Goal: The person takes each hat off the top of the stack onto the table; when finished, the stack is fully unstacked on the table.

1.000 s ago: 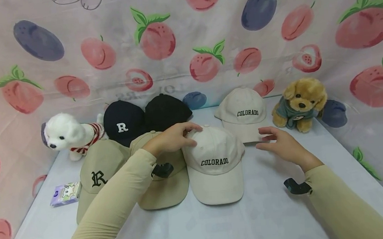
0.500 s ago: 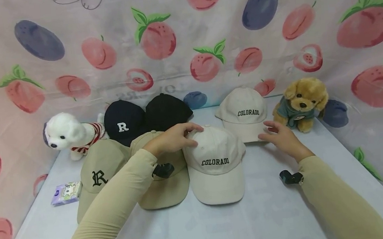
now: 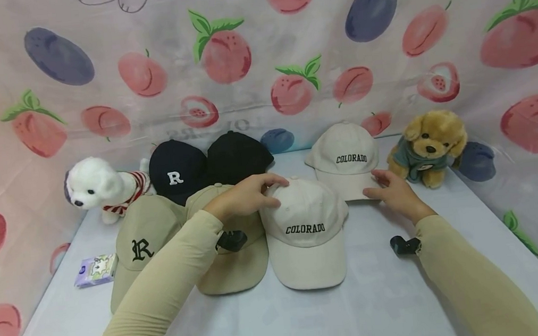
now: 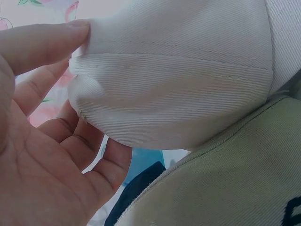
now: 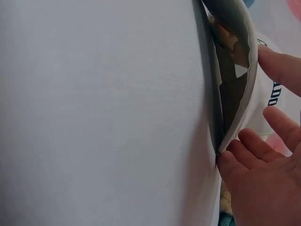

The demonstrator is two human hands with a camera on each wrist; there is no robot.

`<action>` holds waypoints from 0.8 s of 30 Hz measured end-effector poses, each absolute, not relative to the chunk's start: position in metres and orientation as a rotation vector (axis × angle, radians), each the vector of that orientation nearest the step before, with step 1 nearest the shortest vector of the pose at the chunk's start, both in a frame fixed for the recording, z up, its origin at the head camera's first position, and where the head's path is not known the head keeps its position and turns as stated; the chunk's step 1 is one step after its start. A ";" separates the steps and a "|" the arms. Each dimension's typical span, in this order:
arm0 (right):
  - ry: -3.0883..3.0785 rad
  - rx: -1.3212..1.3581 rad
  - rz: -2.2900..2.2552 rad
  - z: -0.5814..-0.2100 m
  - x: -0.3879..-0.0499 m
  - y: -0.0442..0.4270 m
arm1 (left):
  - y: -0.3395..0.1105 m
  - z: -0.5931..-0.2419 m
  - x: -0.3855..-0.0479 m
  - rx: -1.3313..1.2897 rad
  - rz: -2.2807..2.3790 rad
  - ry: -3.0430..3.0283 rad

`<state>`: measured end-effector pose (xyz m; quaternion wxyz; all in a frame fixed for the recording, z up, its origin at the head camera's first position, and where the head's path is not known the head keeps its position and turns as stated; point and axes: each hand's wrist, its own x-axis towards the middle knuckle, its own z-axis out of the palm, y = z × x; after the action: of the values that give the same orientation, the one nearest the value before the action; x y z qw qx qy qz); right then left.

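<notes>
A cream COLORADO cap [image 3: 306, 239] stands in the front row. My left hand [image 3: 245, 197] holds it at the back of the crown, the thumb on the fabric [image 4: 178, 89] and the fingers curled behind its rear edge in the left wrist view. Behind it to the right stands a matching COLORADO cap [image 3: 346, 148]. My right hand [image 3: 398, 196] touches the side of its brim [image 5: 252, 77], with relaxed fingers spread along the rim. A khaki cap [image 3: 232, 270] abuts the front cream cap, partly hidden by my left forearm.
A khaki cap with an R [image 3: 142, 232] stands at left, behind it a navy R cap [image 3: 178, 168] and a black cap [image 3: 238, 157]. A white plush dog [image 3: 97, 185] and a brown plush dog [image 3: 428, 146] flank them. A purple tissue pack [image 3: 95, 270] lies at the left table edge.
My right hand has moved in from beside the rear cream cap to touch its brim. The left hand stays at the front cream cap. The head view has shifted slightly.
</notes>
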<state>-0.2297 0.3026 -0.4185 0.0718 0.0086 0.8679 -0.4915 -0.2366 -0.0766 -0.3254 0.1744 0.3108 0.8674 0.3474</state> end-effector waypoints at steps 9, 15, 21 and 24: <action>2.635 0.001 -1.416 -0.418 -0.243 0.294 | -0.077 -0.324 -0.238 0.866 0.979 2.464; 2.627 -0.007 -1.421 -0.420 -0.255 0.281 | -0.077 -0.327 -0.239 0.877 0.967 2.459; 2.628 -0.027 -1.386 -0.420 -0.265 0.265 | -0.076 -0.327 -0.240 0.874 0.966 2.457; 2.635 -0.033 -1.368 -0.419 -0.268 0.259 | -0.075 -0.327 -0.240 0.869 0.958 2.460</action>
<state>-0.2678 0.2588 -0.4191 0.0862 -0.0109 0.8842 -0.4590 -0.2398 -0.0753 -0.3267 0.1801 0.3075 0.8706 0.3391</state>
